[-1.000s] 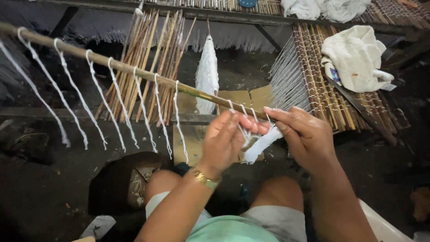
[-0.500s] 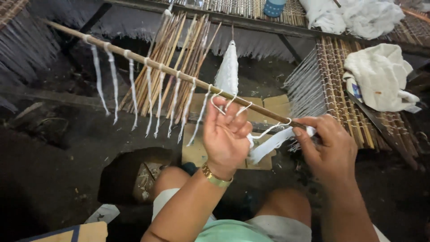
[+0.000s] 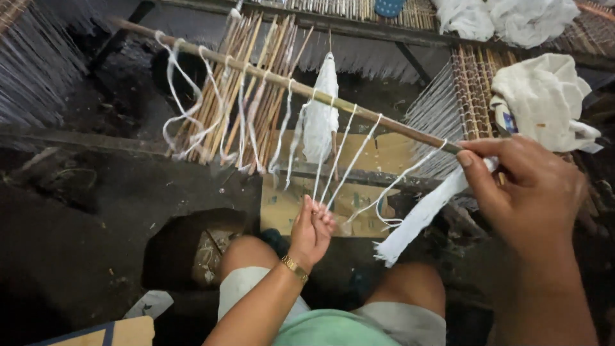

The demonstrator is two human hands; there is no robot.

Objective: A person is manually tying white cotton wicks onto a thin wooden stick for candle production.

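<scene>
1. The left hand point(image 3: 312, 232) has dropped away from the wooden stick point(image 3: 282, 82); half a second ago it was cupped up against it, now it sits low above the knee, fingers bunched around the ends of several white strings point(image 3: 339, 168) that run taut up to the stick.
2. The right hand point(image 3: 528, 186) has shifted right and nearer the camera, thumb and forefinger pinched on the stick's near end together with a flat white strip point(image 3: 419, 214), which hangs down to the left.
3. The stick still slants from upper left to the right hand, though its far loops now swing in tangled curves (they hung straight before).
4. Behind the stick stands a bundle of bamboo slats point(image 3: 246, 90), with a white yarn hank point(image 3: 320, 109) dangling just right of it.
5. A crumpled white cloth point(image 3: 541, 99) lies on the slatted mat point(image 3: 474, 90) at the right edge.
</scene>
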